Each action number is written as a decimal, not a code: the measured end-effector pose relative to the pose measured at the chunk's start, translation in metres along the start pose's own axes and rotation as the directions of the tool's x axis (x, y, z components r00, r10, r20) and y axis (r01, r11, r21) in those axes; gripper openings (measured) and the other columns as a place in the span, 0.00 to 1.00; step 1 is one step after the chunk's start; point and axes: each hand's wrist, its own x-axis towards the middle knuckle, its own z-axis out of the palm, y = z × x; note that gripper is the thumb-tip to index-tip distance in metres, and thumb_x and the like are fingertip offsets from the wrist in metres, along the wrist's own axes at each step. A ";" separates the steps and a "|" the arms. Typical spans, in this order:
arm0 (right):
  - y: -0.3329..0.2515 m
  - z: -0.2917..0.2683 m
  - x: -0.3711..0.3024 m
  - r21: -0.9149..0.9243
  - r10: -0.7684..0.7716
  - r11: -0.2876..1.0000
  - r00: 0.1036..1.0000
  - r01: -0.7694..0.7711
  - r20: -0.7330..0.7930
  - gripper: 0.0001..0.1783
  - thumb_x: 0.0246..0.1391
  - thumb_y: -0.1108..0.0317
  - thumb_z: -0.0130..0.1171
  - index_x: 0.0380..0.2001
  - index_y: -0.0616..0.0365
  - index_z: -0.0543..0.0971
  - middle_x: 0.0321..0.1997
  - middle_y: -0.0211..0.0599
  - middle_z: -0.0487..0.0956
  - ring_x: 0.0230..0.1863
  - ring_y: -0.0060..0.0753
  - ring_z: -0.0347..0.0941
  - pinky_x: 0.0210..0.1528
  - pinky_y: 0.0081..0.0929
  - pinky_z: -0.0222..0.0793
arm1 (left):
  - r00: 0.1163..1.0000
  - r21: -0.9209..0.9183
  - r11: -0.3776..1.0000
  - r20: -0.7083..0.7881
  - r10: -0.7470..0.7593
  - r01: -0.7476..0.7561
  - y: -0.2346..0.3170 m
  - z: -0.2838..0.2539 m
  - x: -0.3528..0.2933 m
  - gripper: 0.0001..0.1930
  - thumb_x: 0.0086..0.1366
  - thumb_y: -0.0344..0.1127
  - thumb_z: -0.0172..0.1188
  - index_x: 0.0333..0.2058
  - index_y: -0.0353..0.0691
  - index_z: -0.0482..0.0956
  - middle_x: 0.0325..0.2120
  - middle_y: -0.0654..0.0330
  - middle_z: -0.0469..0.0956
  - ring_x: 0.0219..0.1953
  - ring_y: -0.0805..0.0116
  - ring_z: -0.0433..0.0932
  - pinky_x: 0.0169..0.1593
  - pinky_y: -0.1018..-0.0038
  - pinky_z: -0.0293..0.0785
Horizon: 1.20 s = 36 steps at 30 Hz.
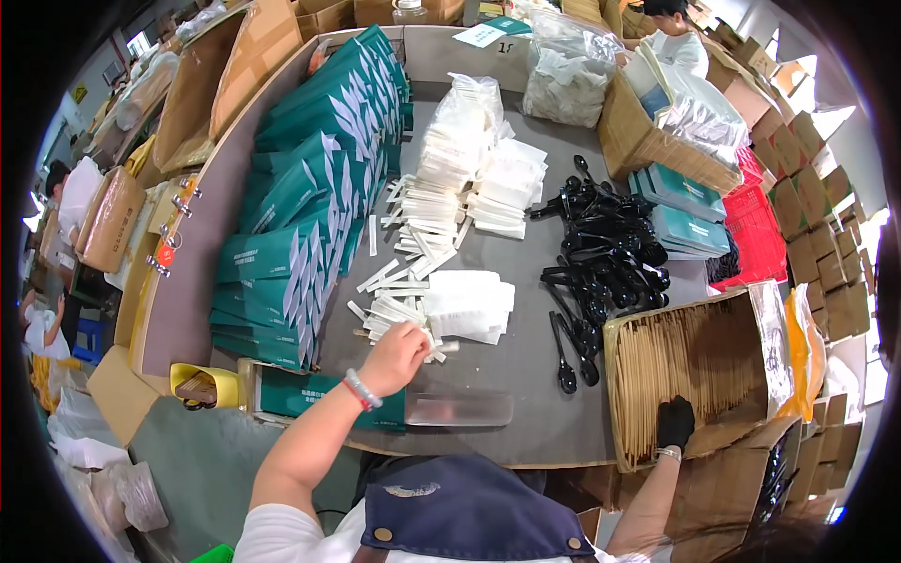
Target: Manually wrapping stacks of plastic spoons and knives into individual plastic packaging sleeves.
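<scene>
My left hand (396,355) reaches over the grey table (526,413) and its fingers close around small white wrapped sticks (399,305) from a loose pile. A bracelet is on that wrist. My right hand (675,422), in a black glove, rests inside a cardboard box of wooden chopsticks (690,361) at the table's right edge; whether it grips any is hidden. White napkin packets (466,305) lie just beyond the left hand. A pile of black plastic spoons (605,253) lies between the two hands, farther back.
Rows of green paper sleeves (300,216) run along the table's left side. A clear plastic tray (460,408) and a green box (310,394) sit at the near edge. Cardboard boxes (657,141), bags of white packets (563,70), red crates (755,235) and another person (676,38) are at the back.
</scene>
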 end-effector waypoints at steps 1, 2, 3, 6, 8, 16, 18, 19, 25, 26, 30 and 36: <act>-0.002 -0.001 -0.002 0.000 0.007 1.000 1.000 -0.007 -0.006 0.15 0.57 0.62 0.57 0.35 0.66 0.78 0.38 0.53 0.79 0.40 0.54 0.76 0.43 0.40 0.70 | 0.996 -0.060 0.998 -0.094 -0.009 0.003 0.008 0.003 0.012 0.07 0.54 0.25 0.62 0.31 0.38 0.73 0.33 0.54 0.72 0.40 0.51 0.72 0.44 0.63 0.70; -0.006 0.002 0.000 0.026 0.045 0.999 0.998 -0.045 -0.035 0.13 0.57 0.64 0.56 0.32 0.66 0.77 0.35 0.53 0.79 0.37 0.55 0.75 0.40 0.41 0.70 | 0.987 0.022 0.999 -0.154 0.039 -0.036 0.004 0.013 0.022 0.09 0.53 0.26 0.64 0.33 0.39 0.73 0.35 0.55 0.72 0.41 0.52 0.71 0.44 0.62 0.70; -0.010 0.004 0.000 0.053 0.085 0.995 0.994 -0.081 -0.063 0.11 0.56 0.66 0.55 0.30 0.66 0.76 0.31 0.52 0.78 0.34 0.56 0.75 0.37 0.42 0.69 | 0.987 0.024 0.999 -0.158 0.043 -0.040 0.002 0.020 0.028 0.09 0.53 0.26 0.64 0.33 0.39 0.73 0.35 0.55 0.72 0.41 0.52 0.71 0.44 0.62 0.70; -0.020 0.009 -0.009 0.219 0.090 0.974 0.980 -0.049 -0.180 0.10 0.56 0.67 0.55 0.29 0.66 0.75 0.33 0.55 0.78 0.36 0.58 0.75 0.38 0.41 0.70 | 0.980 0.237 0.970 -0.197 -0.008 0.055 -0.007 0.034 0.033 0.17 0.49 0.29 0.68 0.38 0.43 0.73 0.36 0.59 0.74 0.41 0.54 0.72 0.42 0.61 0.69; -0.003 0.014 -0.009 0.122 0.059 0.992 0.974 -0.032 -0.220 0.10 0.57 0.68 0.54 0.32 0.67 0.75 0.34 0.53 0.78 0.36 0.54 0.75 0.39 0.39 0.70 | 0.982 0.234 0.971 -0.190 -0.011 0.056 -0.001 0.037 0.034 0.17 0.49 0.29 0.68 0.38 0.43 0.74 0.35 0.59 0.74 0.41 0.54 0.72 0.43 0.62 0.68; -0.036 0.066 -0.016 0.581 0.189 0.809 0.976 -0.091 -0.110 0.20 0.64 0.61 0.53 0.51 0.66 0.73 0.42 0.43 0.78 0.36 0.35 0.71 0.45 0.27 0.70 | 0.990 -0.256 0.957 0.065 -0.123 0.136 0.045 0.006 0.026 0.09 0.51 0.29 0.67 0.30 0.39 0.78 0.26 0.56 0.75 0.30 0.56 0.77 0.32 0.67 0.73; -0.182 0.017 -0.043 0.445 -0.054 0.895 0.985 -0.025 0.165 0.20 0.62 0.57 0.51 0.48 0.61 0.75 0.46 0.52 0.78 0.49 0.55 0.74 0.50 0.45 0.69 | 0.939 -0.286 0.918 0.284 -0.194 0.276 0.039 0.003 -0.006 0.09 0.50 0.31 0.68 0.30 0.40 0.79 0.24 0.55 0.75 0.30 0.55 0.77 0.33 0.64 0.73; -0.186 0.029 -0.047 0.434 -0.228 0.878 0.974 0.202 0.007 0.22 0.58 0.53 0.56 0.46 0.61 0.76 0.46 0.51 0.78 0.48 0.56 0.73 0.51 0.47 0.68 | 0.937 -0.279 0.929 0.316 -0.149 0.242 0.040 0.012 -0.017 0.10 0.48 0.33 0.69 0.30 0.41 0.79 0.24 0.55 0.75 0.29 0.53 0.76 0.34 0.61 0.73; -0.204 0.058 -0.022 0.153 -0.271 0.958 0.944 0.244 0.188 0.17 0.54 0.55 0.58 0.33 0.59 0.78 0.39 0.49 0.79 0.42 0.53 0.76 0.45 0.48 0.71 | 0.998 0.021 0.999 0.052 -0.028 0.026 0.058 0.019 -0.062 0.19 0.45 0.37 0.72 0.39 0.47 0.80 0.39 0.66 0.75 0.45 0.62 0.71 0.45 0.64 0.67; -0.203 0.059 -0.023 0.165 -0.270 0.956 0.948 0.243 0.167 0.16 0.54 0.55 0.58 0.33 0.59 0.78 0.39 0.49 0.79 0.41 0.53 0.76 0.44 0.48 0.71 | 0.999 0.031 0.999 0.030 -0.024 0.023 0.061 0.014 -0.071 0.19 0.45 0.37 0.72 0.40 0.46 0.81 0.39 0.65 0.76 0.44 0.61 0.71 0.45 0.64 0.66; -0.201 0.056 -0.028 0.185 -0.299 0.942 0.950 0.279 0.091 0.14 0.53 0.58 0.59 0.32 0.58 0.80 0.34 0.49 0.80 0.39 0.55 0.76 0.40 0.46 0.72 | 0.999 0.065 0.996 0.006 -0.054 0.053 0.057 0.007 -0.104 0.19 0.47 0.36 0.71 0.40 0.45 0.80 0.40 0.65 0.77 0.43 0.60 0.71 0.45 0.64 0.65; -0.199 0.062 -0.027 0.144 -0.301 0.948 0.948 0.286 0.104 0.12 0.53 0.59 0.61 0.32 0.58 0.78 0.36 0.48 0.80 0.40 0.55 0.76 0.41 0.46 0.71 | 0.999 0.075 0.997 -0.011 -0.033 0.034 0.058 0.009 -0.109 0.18 0.49 0.35 0.70 0.41 0.46 0.81 0.39 0.66 0.77 0.43 0.61 0.71 0.45 0.64 0.65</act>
